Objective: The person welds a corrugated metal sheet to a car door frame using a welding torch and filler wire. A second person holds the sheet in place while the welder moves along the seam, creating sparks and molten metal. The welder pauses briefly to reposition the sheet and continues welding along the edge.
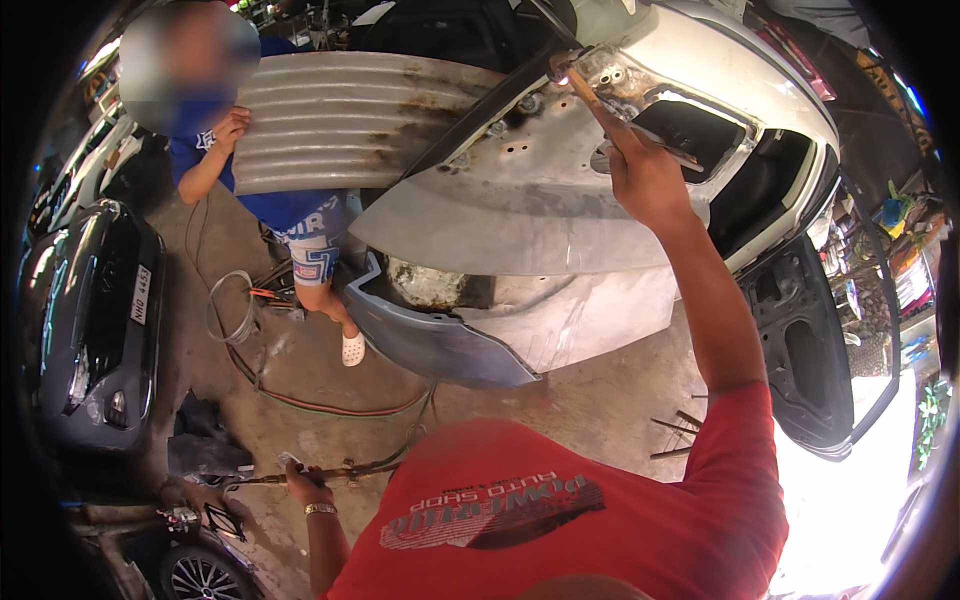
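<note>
My right hand (650, 182), raised over the pale, stripped car body (545, 210), is wrapped around a hammer (596, 106) with a wooden handle. The hammer's head is close to the worn metal beside a small bright spot; I cannot tell whether it touches. Low on the left, well away from the car, my left hand (309, 486) grips a gas torch (350, 469), a long thin metal tool with hoses running from it. No flame shows at the torch's tip.
A person (210, 150) in blue stands behind a corrugated sheet (350, 110) at the car's left. Hoses (330, 405) and a wire coil (232, 305) lie on the floor. Beside them sits a black car rear (115, 330); a bare door (808, 345) hangs right.
</note>
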### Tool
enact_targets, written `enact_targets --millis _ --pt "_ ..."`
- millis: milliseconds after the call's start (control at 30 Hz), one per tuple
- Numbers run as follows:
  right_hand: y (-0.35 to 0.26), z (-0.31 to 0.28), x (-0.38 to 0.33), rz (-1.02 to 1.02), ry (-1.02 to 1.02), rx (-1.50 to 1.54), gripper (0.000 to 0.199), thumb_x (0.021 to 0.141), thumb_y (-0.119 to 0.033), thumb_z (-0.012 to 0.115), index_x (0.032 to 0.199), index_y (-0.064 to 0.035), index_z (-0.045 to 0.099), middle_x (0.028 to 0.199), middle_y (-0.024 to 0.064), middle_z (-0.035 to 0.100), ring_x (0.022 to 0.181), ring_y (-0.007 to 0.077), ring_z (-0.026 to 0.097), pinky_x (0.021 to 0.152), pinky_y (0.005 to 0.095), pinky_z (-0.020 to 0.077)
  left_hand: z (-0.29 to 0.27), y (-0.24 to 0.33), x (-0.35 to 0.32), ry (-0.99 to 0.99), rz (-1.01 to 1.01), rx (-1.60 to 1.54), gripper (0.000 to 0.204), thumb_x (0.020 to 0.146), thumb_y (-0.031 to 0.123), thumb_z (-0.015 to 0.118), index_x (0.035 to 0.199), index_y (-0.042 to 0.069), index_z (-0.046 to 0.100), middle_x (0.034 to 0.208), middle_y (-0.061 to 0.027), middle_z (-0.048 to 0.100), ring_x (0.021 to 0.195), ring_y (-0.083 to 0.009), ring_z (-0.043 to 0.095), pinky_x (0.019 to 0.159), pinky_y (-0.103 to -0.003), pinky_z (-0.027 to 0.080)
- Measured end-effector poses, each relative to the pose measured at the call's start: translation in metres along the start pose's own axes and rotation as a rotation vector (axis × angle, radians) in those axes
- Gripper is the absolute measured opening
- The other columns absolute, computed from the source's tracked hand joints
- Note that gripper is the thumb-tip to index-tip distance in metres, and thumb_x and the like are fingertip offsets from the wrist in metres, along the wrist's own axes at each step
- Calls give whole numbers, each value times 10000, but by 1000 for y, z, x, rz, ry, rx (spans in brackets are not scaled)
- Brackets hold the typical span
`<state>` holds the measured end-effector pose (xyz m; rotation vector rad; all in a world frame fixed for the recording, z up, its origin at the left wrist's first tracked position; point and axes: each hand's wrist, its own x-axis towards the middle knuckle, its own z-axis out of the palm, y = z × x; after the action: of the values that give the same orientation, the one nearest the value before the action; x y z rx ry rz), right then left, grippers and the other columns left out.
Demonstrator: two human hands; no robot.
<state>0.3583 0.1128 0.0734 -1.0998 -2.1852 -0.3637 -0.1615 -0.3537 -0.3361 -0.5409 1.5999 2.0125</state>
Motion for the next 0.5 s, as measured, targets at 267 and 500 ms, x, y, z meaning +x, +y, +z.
enact_targets --millis 267,500 --pt "-7 -9 2 9 4 -8 658 964 -47 617 1574 -265 503 1031 180 709 896 400 720 790 521 585 32 -1 4 -54 -1 -11 294 964 330 755 942 98 576 879 -40 554 740 -186 562 646 -356 537" --pt "-20 -11 1 109 -33 -8 596 955 22 609 1526 -143 560 1201 255 712 1066 442 705 920 488 568 48 2 28 -67 -18 30 297 966 339 751 949 92 587 881 -44 564 734 -196 569 654 -363 530"
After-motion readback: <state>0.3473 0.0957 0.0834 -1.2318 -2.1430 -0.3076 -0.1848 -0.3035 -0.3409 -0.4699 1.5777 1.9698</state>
